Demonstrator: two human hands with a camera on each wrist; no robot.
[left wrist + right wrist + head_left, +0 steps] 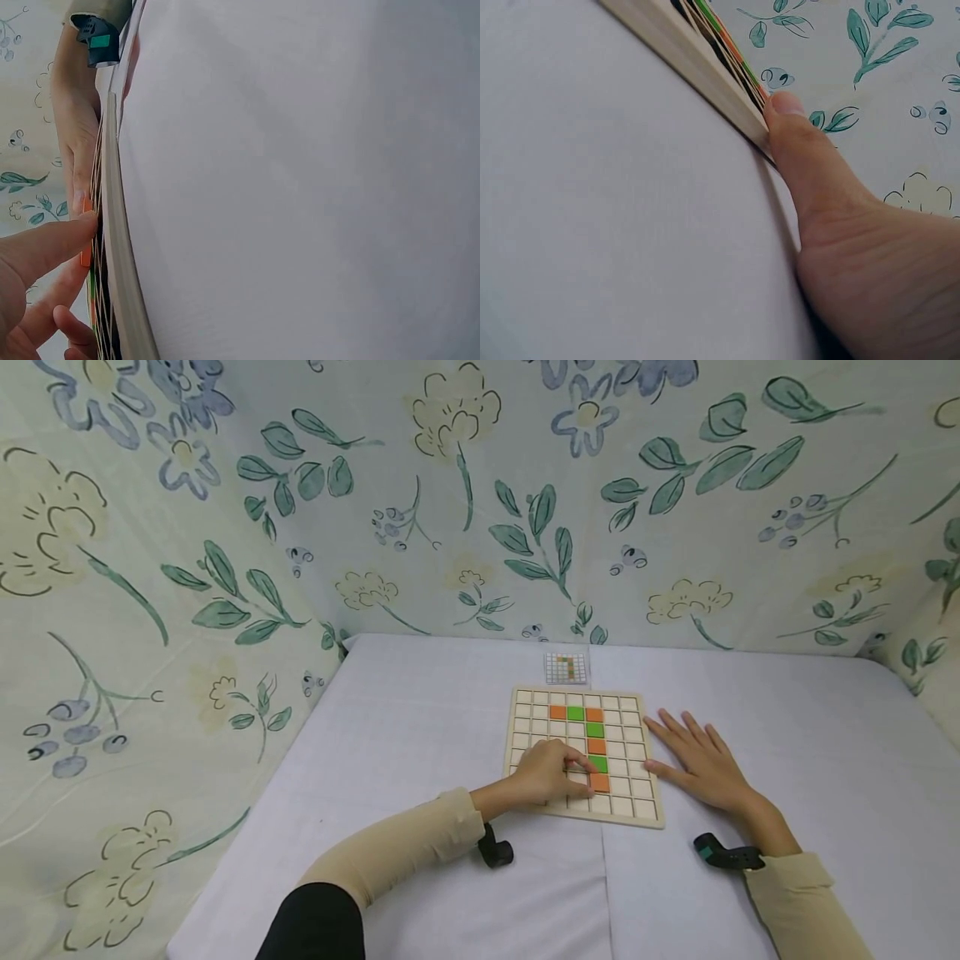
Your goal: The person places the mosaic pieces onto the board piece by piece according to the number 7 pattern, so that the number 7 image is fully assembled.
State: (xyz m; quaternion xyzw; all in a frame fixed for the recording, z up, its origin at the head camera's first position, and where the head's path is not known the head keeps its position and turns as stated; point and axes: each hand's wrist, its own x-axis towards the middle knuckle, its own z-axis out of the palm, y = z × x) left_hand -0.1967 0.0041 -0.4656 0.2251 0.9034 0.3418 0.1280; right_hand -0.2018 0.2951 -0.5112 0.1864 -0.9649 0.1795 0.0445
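A wooden grid board (pixel 652 814) lies on the white-covered table. Orange and green square tiles fill part of it: a short row near the top, then a column running down. Over the board's lower middle, my left hand (pixel 543 772) pinches the lowest orange tile (pixel 600 783) of that column between thumb and finger. The left wrist view shows the same orange tile (pixel 86 255) edge-on between the digits. My right hand (pixel 697 760) rests with fingers spread at the board's right side. Its thumb (pixel 802 142) touches the board's edge in the right wrist view.
A small pattern card (pixel 566 668) with a coloured grid lies just behind the board. White cloth (pixel 420 710) covers the table. A floral curtain (pixel 480 527) hangs behind and at the left. Each wrist wears a black band with a camera (pixel 723 853).
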